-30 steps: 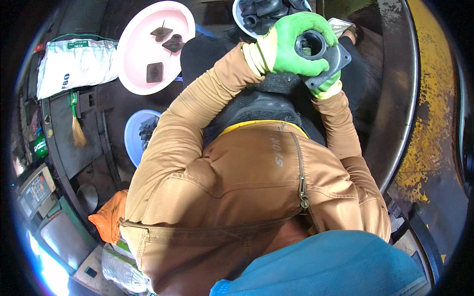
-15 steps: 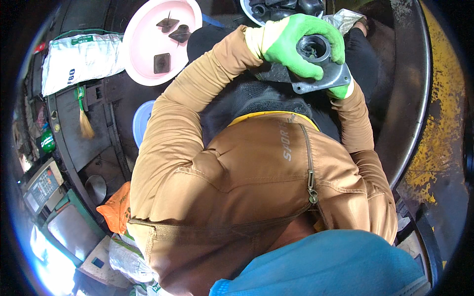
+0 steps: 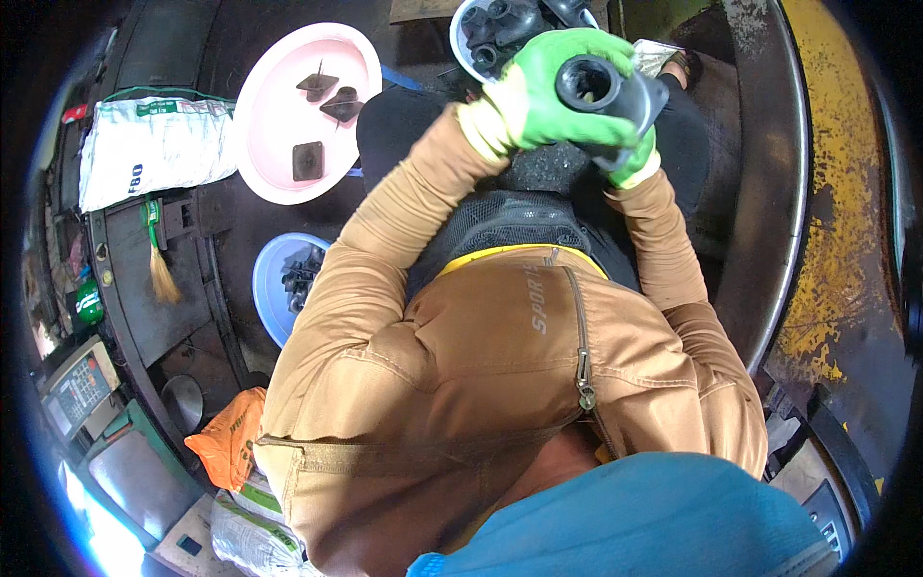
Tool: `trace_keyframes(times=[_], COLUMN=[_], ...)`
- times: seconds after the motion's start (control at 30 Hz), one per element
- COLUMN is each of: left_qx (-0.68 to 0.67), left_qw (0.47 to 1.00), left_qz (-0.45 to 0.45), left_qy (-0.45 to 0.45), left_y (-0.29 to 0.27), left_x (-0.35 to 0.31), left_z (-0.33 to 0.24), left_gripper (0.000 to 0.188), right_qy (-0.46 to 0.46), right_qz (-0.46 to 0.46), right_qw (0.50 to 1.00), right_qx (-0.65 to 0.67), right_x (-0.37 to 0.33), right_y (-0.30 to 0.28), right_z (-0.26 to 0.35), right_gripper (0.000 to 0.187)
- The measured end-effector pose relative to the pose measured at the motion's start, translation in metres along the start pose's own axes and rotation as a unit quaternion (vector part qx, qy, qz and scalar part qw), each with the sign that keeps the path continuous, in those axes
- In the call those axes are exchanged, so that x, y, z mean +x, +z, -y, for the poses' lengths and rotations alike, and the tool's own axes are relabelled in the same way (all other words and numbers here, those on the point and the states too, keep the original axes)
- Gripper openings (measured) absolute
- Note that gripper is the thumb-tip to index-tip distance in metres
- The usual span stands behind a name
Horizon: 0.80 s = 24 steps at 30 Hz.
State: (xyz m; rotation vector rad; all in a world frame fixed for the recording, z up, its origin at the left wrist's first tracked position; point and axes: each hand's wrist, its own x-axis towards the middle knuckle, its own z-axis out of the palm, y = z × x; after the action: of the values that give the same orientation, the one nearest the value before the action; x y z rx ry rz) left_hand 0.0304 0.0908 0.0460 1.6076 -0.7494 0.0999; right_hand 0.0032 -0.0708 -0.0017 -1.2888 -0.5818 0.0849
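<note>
Both my hands wear green gloves with pale yellow cuffs. A black rubber boot [image 3: 630, 104], with a round collar and a flat flange with corners, is held between them above my lap. My left hand [image 3: 535, 94] wraps its fingers around the collar, whose round opening faces up. My right hand [image 3: 638, 165] grips from the far right underside, its fingers mostly hidden behind the flange. Just beyond my hands, a pale bowl [image 3: 463, 48] holds several similar black rubber parts [image 3: 510, 21].
To the left, a pink basin [image 3: 258, 144] holds three dark square-based pieces, with thin pins showing on two. A blue basin [image 3: 274, 322] beside my left arm contains small black pieces. A white sack [image 3: 159, 149], a small brush [image 3: 162, 274] and an orange bag [image 3: 231, 438] lie farther left. A curved metal edge [image 3: 793, 240] runs along the right.
The rubber boot has been tilted, so its flange now slants toward the right instead of facing me. My hands have shifted slightly left with it. The view has moved, showing more of both bowls.
</note>
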Motion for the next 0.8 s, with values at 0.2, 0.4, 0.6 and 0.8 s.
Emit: trace_keyframes(times=[0.2, 0.4, 0.6, 0.8], left_qx=[0.173, -0.001, -0.14, -0.339], left_qw=[0.968, 0.996, 0.958, 0.864], left_qz=[-0.114, 0.013, 0.246, 0.369], left_qy=[0.143, 0.086, 0.048, 0.043], left_y=[0.017, 0.001, -0.013, 0.002], left_x=[-0.013, -0.017, -0.025, -0.026], left_z=[-0.005, -0.031, -0.045, -0.024], left_gripper=[0.041, 0.047, 0.043, 0.047], right_qy=[-0.082, 0.004, 0.1, 0.244], right_qz=[-0.086, 0.023, 0.218, 0.283], right_qw=[0.983, 0.998, 0.962, 0.899], right_qx=[0.139, -0.064, -0.133, 0.229], right_x=[-0.016, -0.018, -0.038, -0.038], right_y=[0.018, 0.018, 0.016, 0.045], right_z=[-0.015, 0.02, 0.045, 0.029], right_gripper=[0.043, 0.048, 0.04, 0.029])
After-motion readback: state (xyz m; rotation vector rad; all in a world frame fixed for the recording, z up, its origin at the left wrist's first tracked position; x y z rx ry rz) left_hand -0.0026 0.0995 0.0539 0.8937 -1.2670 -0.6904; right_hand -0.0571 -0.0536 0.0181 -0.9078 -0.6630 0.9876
